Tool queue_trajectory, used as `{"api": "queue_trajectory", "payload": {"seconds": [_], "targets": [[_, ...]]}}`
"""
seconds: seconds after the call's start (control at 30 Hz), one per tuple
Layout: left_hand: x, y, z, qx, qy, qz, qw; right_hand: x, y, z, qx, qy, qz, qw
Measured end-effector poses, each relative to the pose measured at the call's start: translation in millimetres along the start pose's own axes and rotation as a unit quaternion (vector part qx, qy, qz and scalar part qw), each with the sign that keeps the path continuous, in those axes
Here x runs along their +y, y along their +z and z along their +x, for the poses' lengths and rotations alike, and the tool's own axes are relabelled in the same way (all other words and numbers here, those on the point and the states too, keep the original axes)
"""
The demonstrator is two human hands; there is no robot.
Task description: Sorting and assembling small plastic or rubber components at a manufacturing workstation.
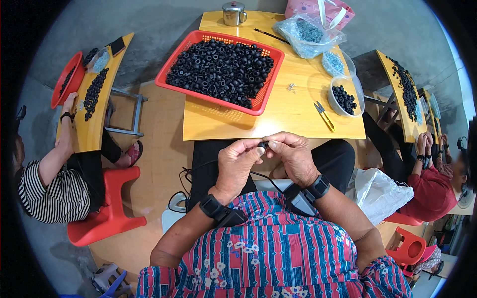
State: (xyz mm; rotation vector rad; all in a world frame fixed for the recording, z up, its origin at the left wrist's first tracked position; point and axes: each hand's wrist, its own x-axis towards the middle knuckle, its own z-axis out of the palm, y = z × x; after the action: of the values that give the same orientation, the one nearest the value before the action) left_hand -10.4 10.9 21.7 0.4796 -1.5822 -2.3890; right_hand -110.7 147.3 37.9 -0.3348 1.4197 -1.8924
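Note:
Just in front of the table's near edge, my left hand [235,164] and my right hand [293,156] meet, fingertips and thumbs pinched together. Between them is a small round black part [263,145], mostly covered by the fingers. Both hands are closed on it. Ahead on the yellow table [298,119] stands a red plastic basket [258,110] heaped with small black ring-shaped parts [218,69]. A pair of yellow-handled thread snips [324,117] lies to the right. Beside it a clear round tub [361,102] holds more black parts [344,99].
Several tiny pale pieces [291,88] lie mid-table. Farther back are a bowl of clear bluish pieces [333,63], a plastic bag [310,37], a dark stick [271,36], a metal mug [233,14] and a pink bag [320,10]. People work at tables on both sides.

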Motion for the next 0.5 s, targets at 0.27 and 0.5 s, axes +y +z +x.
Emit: {"api": "queue_trajectory", "payload": {"seconds": [0.27, 0.5], "targets": [[-2.7, 0.2, 0.8, -0.004, 0.006, -0.02, 1.0, 8.6, 3.0, -3.2, 0.011, 0.045, 0.123, 0.991], [-2.0, -1.7, 3.8, 0.0, 0.083, 0.051, 0.995, 2.1, -4.8, 2.4, -0.068, 0.134, 0.144, 0.978]]}}
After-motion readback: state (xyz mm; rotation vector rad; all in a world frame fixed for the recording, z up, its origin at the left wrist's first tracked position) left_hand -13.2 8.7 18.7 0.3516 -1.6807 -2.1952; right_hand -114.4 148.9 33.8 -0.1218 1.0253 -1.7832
